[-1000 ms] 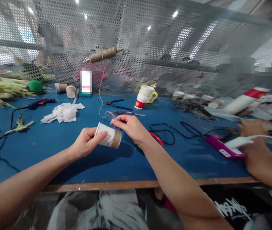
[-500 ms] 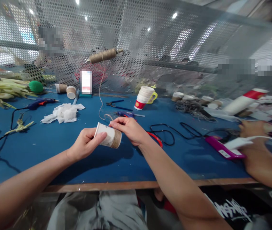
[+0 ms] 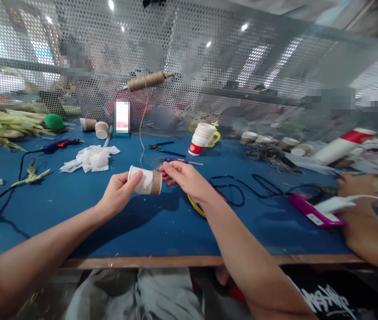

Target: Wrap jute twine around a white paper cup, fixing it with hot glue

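Note:
My left hand (image 3: 117, 193) grips a white paper cup (image 3: 142, 181) lying on its side in the air, thumb on top. A band of brown twine (image 3: 156, 183) is wound around the cup's base end. Right beside that end, my right hand (image 3: 184, 178) has its thumb and index finger pinched together on the twine, its other fingers loosely curled. The strand comes down from a twine spool (image 3: 146, 82) hung on the mesh panel and passes behind the cup. Part of the strand near my fingers is too thin to follow.
Behind the cup lie pliers (image 3: 167, 149), a glue gun (image 3: 175, 160) and stacked cups (image 3: 201, 138). White scraps (image 3: 90, 158) and another glue gun (image 3: 60, 144) are at left. A black cable (image 3: 232, 186) leads to a purple power strip (image 3: 315, 211), near another person's arm (image 3: 358, 222).
The cup has turned more level and shifted slightly left and up. My right hand has moved from over the twine band to just beyond the cup's base. Yellow-handled scissors now show beneath my right wrist.

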Demonstrator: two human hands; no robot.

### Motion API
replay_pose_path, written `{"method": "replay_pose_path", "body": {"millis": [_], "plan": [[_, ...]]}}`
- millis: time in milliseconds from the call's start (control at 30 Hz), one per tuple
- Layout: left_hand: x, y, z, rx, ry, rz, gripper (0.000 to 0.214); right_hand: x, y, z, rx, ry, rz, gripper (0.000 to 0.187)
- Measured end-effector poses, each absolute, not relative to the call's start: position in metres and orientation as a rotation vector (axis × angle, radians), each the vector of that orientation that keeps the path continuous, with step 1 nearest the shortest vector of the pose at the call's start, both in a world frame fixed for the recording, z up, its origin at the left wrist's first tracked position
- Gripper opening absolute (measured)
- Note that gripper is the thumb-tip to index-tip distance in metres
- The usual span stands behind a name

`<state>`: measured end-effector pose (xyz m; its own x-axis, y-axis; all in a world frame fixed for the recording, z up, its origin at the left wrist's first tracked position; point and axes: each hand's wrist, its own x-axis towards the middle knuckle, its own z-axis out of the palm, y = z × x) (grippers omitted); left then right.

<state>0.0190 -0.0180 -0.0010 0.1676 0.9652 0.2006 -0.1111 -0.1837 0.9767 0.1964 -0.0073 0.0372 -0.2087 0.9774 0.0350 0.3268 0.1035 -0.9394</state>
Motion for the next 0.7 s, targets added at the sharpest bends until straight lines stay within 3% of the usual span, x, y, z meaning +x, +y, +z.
{"method": "replay_pose_path", "body": {"millis": [200,500,700], "plan": [[0.022,-0.012,-0.003,1.131,0.907,1.272,0.042,0.191,-0.015,0.030,-1.233,-1.921,1.108,0.049],[0.018,-0.013,-0.002,1.169,0.868,1.235,0.044,0.190,-0.014,0.030,-1.221,-1.915,1.019,0.040],[0.012,-0.008,0.012,0.903,0.686,0.952,0.040,0.192,-0.024,0.041,-1.128,-2.139,0.555,0.046]]}}
